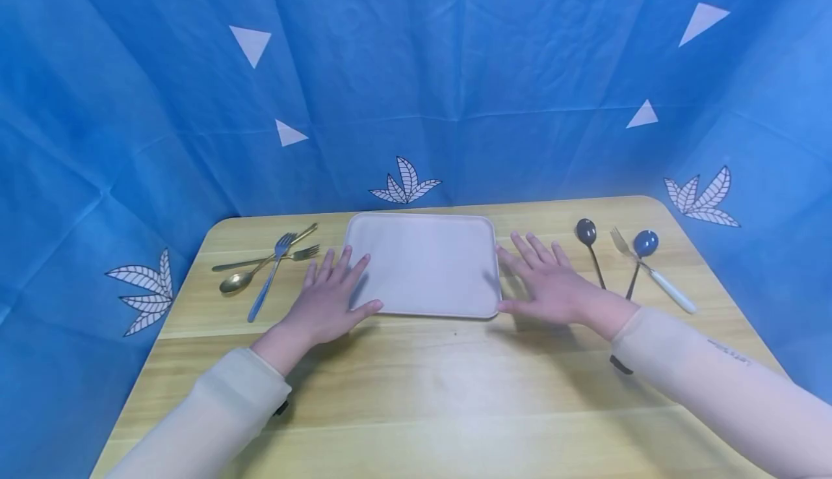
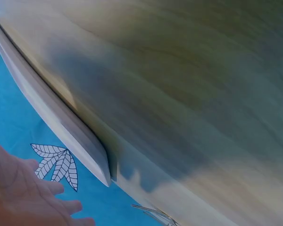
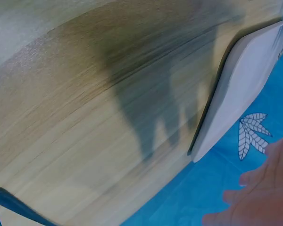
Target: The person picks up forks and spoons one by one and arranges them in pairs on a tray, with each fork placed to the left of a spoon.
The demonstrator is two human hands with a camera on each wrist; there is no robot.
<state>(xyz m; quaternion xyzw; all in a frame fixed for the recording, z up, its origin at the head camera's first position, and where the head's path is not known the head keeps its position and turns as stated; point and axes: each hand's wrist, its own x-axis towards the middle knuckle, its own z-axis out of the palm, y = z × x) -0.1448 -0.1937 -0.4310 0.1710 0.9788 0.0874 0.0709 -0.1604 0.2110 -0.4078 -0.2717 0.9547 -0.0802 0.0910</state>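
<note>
A pale rectangular tray (image 1: pixel 422 266) lies at the back middle of the wooden table, with nothing on it. Over its left edge my left hand (image 1: pixel 328 302) is spread, palm down, fingers straight and holding nothing. At the tray's right edge my right hand (image 1: pixel 546 284) is spread the same way, fingertips close to the rim. In the left wrist view the left hand (image 2: pixel 26 193) shows at the lower left, apart from the tray (image 2: pixel 61 113). The right wrist view has the right hand (image 3: pixel 262 193) at the lower right, beside the tray (image 3: pixel 240 84).
Left of the tray, a gold spoon (image 1: pixel 237 282), a gold fork (image 1: pixel 304 253) and a bluish fork (image 1: pixel 265 291) lie crossed. At the right are a dark spoon (image 1: pixel 586 232), another spoon (image 1: pixel 646 243) and a white-handled fork (image 1: pixel 672 291). A blue curtain (image 1: pixel 455 89) surrounds the table.
</note>
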